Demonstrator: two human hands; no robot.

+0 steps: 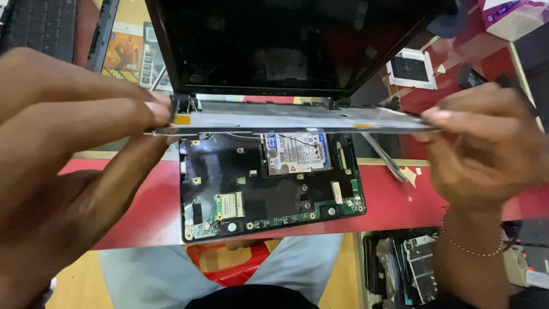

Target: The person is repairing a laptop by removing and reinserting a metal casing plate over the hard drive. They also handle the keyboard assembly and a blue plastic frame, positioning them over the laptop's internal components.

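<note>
Left hand (86, 149) and right hand (486, 143) pinch ends of palmrest cover (286, 119), lifting it off laptop base (269, 194); next: check cables near hard drive (297, 151).

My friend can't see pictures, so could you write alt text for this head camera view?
Two hands, left hand and right hand, lift a thin grey cover panel by its ends off an opened laptop on a red table. Beneath it show a hard drive and green circuit boards.

Hard drive (297, 152) in laptop base (269, 194) — screen (286, 46) behind.
</note>
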